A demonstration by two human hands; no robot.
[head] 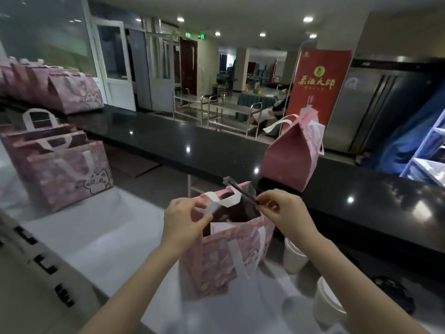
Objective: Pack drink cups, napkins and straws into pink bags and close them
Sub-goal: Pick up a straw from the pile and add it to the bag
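An open pink bag [216, 259] with a cat print stands on the white work surface in front of me. My left hand [184, 219] pinches the bag's near left rim by its white handle. My right hand [280, 210] holds a dark straw in a clear wrapper [240, 190] slanting over the bag's mouth. Something white [220, 228] shows inside the bag. Two white drink cups [293, 257] [327, 307] stand to the right of the bag.
A closed pink bag [292, 153] stands on the black counter [192, 145] behind. Several open pink bags [62, 169] stand at the left, more [60, 92] on the counter's far left. A grey machine [36, 273] fills the lower left.
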